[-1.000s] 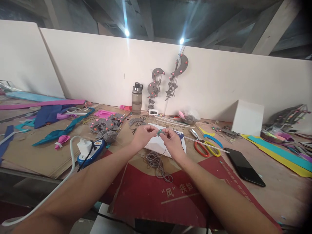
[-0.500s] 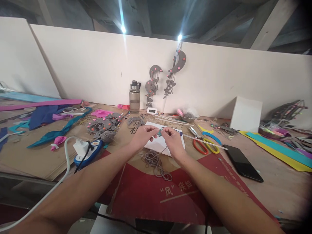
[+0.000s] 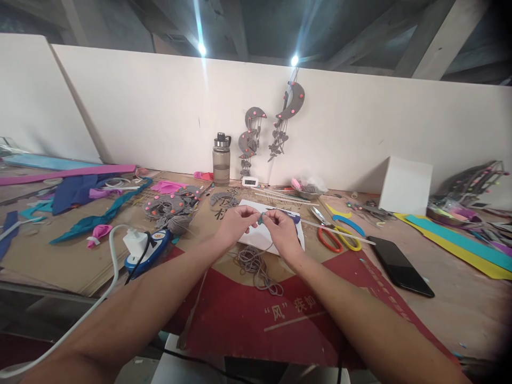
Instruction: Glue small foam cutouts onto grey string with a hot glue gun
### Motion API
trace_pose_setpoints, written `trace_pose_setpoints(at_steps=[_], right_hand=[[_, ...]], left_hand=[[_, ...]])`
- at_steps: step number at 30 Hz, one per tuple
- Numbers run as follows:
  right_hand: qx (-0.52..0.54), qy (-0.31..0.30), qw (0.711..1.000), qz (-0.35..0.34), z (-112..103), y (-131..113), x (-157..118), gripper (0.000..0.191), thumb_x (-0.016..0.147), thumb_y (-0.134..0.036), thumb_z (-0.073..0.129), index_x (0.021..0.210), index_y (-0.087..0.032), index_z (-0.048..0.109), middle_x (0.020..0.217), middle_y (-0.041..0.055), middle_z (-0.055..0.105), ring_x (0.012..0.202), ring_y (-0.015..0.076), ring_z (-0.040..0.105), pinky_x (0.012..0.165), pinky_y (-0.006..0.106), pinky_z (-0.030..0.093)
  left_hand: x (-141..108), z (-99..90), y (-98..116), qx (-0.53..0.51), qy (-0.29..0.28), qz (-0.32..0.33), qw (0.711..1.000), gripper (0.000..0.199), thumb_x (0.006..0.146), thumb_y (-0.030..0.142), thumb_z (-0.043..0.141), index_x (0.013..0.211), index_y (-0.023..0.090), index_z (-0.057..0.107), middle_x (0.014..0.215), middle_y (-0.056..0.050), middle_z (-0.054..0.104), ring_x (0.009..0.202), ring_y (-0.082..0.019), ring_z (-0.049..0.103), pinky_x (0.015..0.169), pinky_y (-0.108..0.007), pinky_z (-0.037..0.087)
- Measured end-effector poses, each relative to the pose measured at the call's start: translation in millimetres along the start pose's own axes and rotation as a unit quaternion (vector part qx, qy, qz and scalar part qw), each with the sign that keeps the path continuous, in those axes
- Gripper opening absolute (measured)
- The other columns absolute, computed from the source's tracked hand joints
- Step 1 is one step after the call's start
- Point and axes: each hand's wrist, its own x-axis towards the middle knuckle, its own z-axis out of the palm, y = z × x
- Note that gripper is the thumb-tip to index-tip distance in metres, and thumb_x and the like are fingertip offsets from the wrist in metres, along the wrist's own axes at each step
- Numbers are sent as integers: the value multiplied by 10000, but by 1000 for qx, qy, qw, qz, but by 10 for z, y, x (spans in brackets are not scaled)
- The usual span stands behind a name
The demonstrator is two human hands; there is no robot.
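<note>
My left hand [image 3: 239, 223] and my right hand [image 3: 280, 224] meet over a white sheet [image 3: 260, 239], fingertips pinched together. Between them is a small teal piece [image 3: 261, 218], too small to make out in detail; both hands grip it. A grey cord runs down from my right hand toward a loose tangle of grey yarn [image 3: 253, 260] on the cardboard below. To the right of my right hand lie scissors [image 3: 331, 240] with red and yellow handles, and a thin white stick [image 3: 340, 233].
A black phone [image 3: 400, 266] lies at right. A water bottle [image 3: 221, 162] and a small digital clock [image 3: 250, 182] stand near the white partition [image 3: 160, 117]. Grey decorated crescents [image 3: 294, 101] hang there. At left are felt strips [image 3: 100, 218] and a blue power socket [image 3: 148, 250] with a white cable.
The hands stay together with small finger movements around the teal piece. The whole view has shifted very slightly; nothing else has moved.
</note>
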Motion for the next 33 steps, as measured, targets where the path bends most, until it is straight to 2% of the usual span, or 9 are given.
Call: trace_pose_setpoints(at_steps=[6, 11, 14, 16, 20, 24, 28, 32, 33], right_hand=[[24, -54, 998, 1, 32, 59, -3, 307, 719, -441, 590, 912, -206, 547, 661, -40, 501, 589, 118, 431, 555, 254, 354], [-20, -126, 992, 1, 5, 77, 14, 276, 773, -454, 534, 833, -189, 584, 664, -32, 494, 566, 103, 405, 543, 248, 350], [-46, -142, 989, 2, -3, 41, 15, 282, 790, -445, 519, 822, -180, 610, 647, -32, 479, 561, 101, 408, 539, 246, 347], [-44, -154, 987, 6, 7, -28, 7, 275, 798, -432, 516, 833, -177, 615, 646, -32, 472, 563, 99, 413, 531, 241, 343], [-10, -206, 979, 11, 16, -299, -18, 261, 813, -414, 513, 847, -176, 616, 640, -41, 451, 551, 83, 392, 504, 223, 321], [20, -244, 970, 4, -82, -673, -13, 245, 806, -412, 550, 845, -177, 607, 626, -55, 437, 524, 64, 358, 479, 205, 287], [29, -237, 971, -17, -290, -1071, 13, 259, 810, -413, 573, 892, -171, 618, 621, -56, 439, 517, 58, 359, 474, 198, 291], [42, -207, 974, -77, -464, -1371, -79, 254, 857, -411, 540, 947, -187, 620, 662, -41, 484, 544, 64, 403, 515, 207, 342], [27, -215, 971, -100, -487, -1403, -135, 250, 874, -406, 521, 947, -191, 625, 693, -30, 514, 571, 70, 430, 544, 213, 364]], left_hand=[[126, -130, -86, 35, 51, 6, 998, 219, 705, 368, 640, 760, 155, 639, 550, 10, 572, 433, -62, 410, 424, -202, 314], [259, -342, -82, -1, 140, 14, 990, 186, 675, 328, 641, 712, 148, 616, 535, -2, 575, 441, -69, 447, 414, -190, 287], [334, -498, -108, -28, 181, 22, 983, 176, 686, 322, 625, 735, 155, 603, 520, 4, 577, 387, -54, 386, 392, -189, 238], [379, -591, -146, -30, 219, 24, 975, 183, 695, 333, 616, 742, 157, 607, 503, 4, 567, 385, -59, 398, 388, -186, 211], [432, -698, -213, -20, 276, 13, 961, 173, 693, 323, 613, 718, 152, 612, 524, -3, 580, 402, -65, 433, 396, -183, 221], [436, -715, -217, -28, 286, 3, 958, 162, 694, 310, 609, 694, 148, 597, 521, 3, 564, 409, -65, 438, 390, -179, 212], [445, -725, -208, -62, 293, -6, 954, 187, 669, 321, 644, 684, 147, 579, 543, 8, 551, 453, -78, 494, 381, -175, 209], [475, -765, -215, -98, 310, -10, 946, 208, 631, 304, 676, 681, 151, 546, 598, 13, 555, 498, -88, 547, 374, -174, 215], [483, -776, -217, -111, 312, -12, 944, 209, 621, 294, 682, 691, 152, 545, 605, 16, 553, 498, -86, 549, 374, -173, 214]])
